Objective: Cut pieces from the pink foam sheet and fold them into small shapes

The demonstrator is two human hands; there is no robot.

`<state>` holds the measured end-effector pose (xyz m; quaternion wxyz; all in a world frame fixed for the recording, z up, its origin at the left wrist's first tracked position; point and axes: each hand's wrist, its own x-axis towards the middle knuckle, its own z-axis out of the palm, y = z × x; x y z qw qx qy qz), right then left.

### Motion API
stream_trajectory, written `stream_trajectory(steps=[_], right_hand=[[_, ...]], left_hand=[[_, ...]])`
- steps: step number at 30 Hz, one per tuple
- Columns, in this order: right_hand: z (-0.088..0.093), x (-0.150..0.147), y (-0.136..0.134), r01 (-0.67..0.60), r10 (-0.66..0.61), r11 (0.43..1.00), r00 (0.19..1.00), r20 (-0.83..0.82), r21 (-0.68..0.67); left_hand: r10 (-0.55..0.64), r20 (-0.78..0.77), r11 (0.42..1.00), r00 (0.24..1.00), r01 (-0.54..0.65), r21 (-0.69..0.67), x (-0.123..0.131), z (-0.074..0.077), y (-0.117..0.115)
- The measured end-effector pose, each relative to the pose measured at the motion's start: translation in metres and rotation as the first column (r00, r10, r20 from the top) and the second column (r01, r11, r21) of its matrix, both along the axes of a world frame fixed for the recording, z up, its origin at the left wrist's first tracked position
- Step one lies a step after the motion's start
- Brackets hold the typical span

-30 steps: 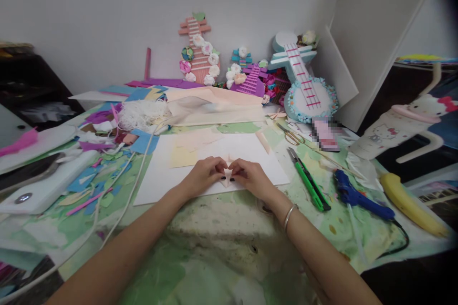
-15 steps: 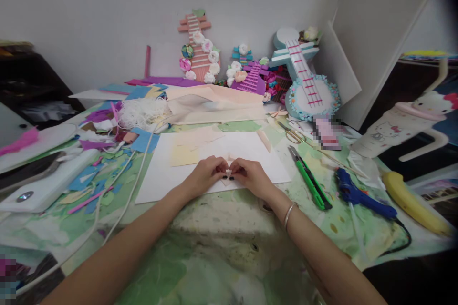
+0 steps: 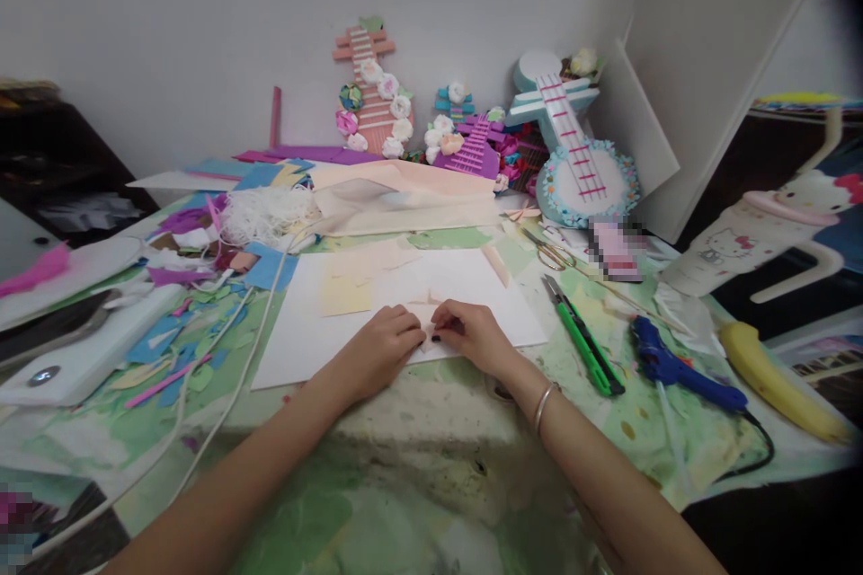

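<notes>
A small folded piece of pale peach paper (image 3: 426, 313) lies between my hands on a white board (image 3: 289, 349). My left hand (image 3: 381, 349) is closed at the paper's left side, its fingers curled together and its thumb mostly hidden. From the right, my right hand (image 3: 468, 330) pinches the paper with thumb and forefinger; dark nails show at the tips. Part of the paper is covered by my fingers. A yellow paper piece (image 3: 345, 295) lies farther back on the board, beside pale peach sheets (image 3: 387, 258).
On the right are a green utility knife (image 3: 583, 337), scissors (image 3: 549, 252), a blue glue gun (image 3: 684, 368), a banana (image 3: 782, 382) and a tumbler (image 3: 748, 238). Paper scraps (image 3: 179, 341) and a white cable (image 3: 233, 404) lie left. Decorated instrument models (image 3: 583, 166) stand behind.
My left hand has turned flatter and shifted slightly down and left, its fingertips drawing a little away from my right hand's. The right hand stays nearly in place.
</notes>
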<state>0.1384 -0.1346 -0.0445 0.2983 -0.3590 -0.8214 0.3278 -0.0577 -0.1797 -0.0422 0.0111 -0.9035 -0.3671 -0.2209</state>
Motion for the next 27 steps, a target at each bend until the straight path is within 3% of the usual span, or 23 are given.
stream_trajectory(steps=[4, 9, 27], right_hand=[[0.003, 0.003, -0.001, -0.024, 0.023, 0.999, 0.999, -0.041, -0.022], [0.006, 0.006, -0.001, -0.029, 0.028, 0.999, 0.999, -0.042, -0.023], [0.006, 0.003, 0.000, 0.016, -0.017, 1.000, 0.998, 0.066, 0.025]], left_hand=[[0.090, -0.196, 0.993, 0.977, -0.073, 0.089, 0.001, 0.001, -0.022], [0.173, -0.162, 0.965, 0.972, -0.134, 0.226, 0.002, -0.009, -0.036], [0.164, -0.138, 0.974, 0.977, -0.139, 0.177, 0.001, -0.014, -0.042]])
